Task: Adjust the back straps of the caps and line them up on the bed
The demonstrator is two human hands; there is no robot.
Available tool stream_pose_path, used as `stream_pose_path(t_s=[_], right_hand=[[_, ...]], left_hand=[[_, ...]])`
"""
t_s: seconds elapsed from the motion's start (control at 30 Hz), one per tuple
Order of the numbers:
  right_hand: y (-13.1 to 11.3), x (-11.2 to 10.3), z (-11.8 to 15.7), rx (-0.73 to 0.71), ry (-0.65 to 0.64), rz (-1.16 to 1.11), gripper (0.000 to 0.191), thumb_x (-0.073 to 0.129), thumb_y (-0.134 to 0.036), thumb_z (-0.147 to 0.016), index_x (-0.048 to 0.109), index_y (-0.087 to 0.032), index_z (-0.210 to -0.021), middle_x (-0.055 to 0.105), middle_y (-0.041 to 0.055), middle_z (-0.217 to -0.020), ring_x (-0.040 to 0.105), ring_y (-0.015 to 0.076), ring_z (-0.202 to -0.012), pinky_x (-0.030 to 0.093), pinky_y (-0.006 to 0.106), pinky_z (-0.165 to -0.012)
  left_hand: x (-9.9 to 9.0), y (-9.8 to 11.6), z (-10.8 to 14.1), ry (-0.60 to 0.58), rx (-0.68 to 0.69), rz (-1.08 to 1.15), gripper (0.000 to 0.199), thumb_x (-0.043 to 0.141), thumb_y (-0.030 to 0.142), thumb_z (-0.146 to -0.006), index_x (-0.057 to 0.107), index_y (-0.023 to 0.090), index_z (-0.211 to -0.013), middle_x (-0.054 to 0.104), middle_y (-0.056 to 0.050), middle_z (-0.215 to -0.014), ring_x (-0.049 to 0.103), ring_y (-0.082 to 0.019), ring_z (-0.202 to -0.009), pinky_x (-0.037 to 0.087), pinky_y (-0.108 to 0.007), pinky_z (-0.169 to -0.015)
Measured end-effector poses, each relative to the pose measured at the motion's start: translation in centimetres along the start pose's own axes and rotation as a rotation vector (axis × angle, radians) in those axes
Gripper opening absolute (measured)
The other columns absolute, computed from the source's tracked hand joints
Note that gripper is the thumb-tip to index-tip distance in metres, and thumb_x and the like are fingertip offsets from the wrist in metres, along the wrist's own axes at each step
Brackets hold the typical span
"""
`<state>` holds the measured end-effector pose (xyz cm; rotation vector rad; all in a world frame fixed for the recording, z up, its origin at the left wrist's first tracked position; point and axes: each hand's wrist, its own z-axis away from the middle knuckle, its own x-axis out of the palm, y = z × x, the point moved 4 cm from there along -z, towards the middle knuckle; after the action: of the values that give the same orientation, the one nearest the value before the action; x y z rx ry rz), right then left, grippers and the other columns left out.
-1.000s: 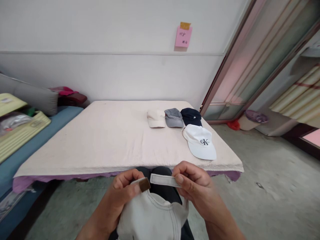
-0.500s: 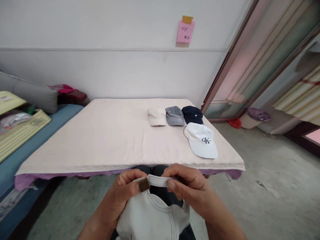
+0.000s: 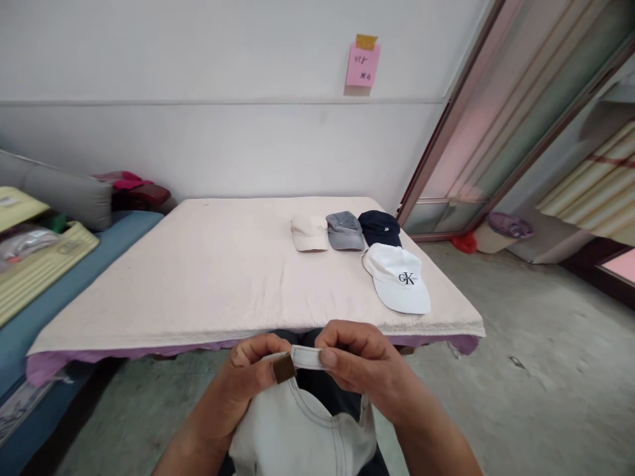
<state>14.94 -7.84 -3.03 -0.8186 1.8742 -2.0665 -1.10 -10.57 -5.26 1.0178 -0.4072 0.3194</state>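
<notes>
A pale grey-white baseball cap (image 3: pixel 282 430) hangs over my lap, its back opening facing up. My left hand (image 3: pixel 248 377) is closed on the cap's edge, with the thumb at a brown-gold buckle (image 3: pixel 284 368). Out from the buckle runs the cap's short stitched strap (image 3: pixel 306 357). Between thumb and curled fingers, my right hand (image 3: pixel 364 363) pinches this strap by its other end. The cap's brim is out of view.
On the cream-covered table (image 3: pixel 198 277) lie a cream cap (image 3: pixel 309 233), a grey cap (image 3: pixel 344 230), a navy cap (image 3: pixel 380 227) and a white cap (image 3: pixel 397 276) with black letters. A bed (image 3: pixel 119 231) with a grey pillow (image 3: pixel 82 195) adjoins at left.
My right hand has shifted slightly left along the strap, toward my left hand, so less strap shows between them. The left hand keeps its hold; the view has tilted slightly.
</notes>
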Motion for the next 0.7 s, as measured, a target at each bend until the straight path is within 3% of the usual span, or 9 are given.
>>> stream_pose_path(t_s=[0.27, 0.53, 0.7], right_hand=[[-0.3, 0.1, 0.0, 0.026, 0.002, 0.172, 0.030, 0.065, -0.040, -0.081, 0.056, -0.015, -0.068, 0.037, -0.0057, -0.052, 0.026, 0.0063, -0.049, 0.019, 0.022, -0.043], [0.2, 0.1, -0.4, -0.013, -0.003, 0.136, 0.029, 0.065, -0.041, -0.082, 0.064, -0.013, -0.077, 0.039, -0.0051, -0.055, 0.028, 0.0060, -0.051, 0.019, 0.021, -0.045], [0.8, 0.6, -0.7, 0.060, -0.078, -0.071, 0.029, 0.067, -0.041, -0.080, 0.063, -0.013, -0.076, 0.033, -0.0083, -0.049, 0.022, 0.0042, -0.043, 0.014, 0.020, -0.040]], left_hand=[[-0.5, 0.2, -0.3, 0.015, 0.021, -0.021, 0.017, 0.082, 0.025, -0.061, 0.072, 0.017, -0.072, 0.066, -0.001, -0.058, 0.057, -0.010, -0.050, 0.041, -0.019, -0.050], [-0.4, 0.1, -0.5, -0.004, 0.005, -0.016, 0.016, 0.082, 0.025, -0.060, 0.071, 0.016, -0.067, 0.066, -0.001, -0.057, 0.056, -0.010, -0.050, 0.041, -0.019, -0.051], [-0.2, 0.4, -0.4, -0.023, 0.037, 0.029, 0.028, 0.086, 0.034, -0.052, 0.073, 0.016, -0.067, 0.066, 0.000, -0.058, 0.055, -0.008, -0.051, 0.041, -0.017, -0.053]])
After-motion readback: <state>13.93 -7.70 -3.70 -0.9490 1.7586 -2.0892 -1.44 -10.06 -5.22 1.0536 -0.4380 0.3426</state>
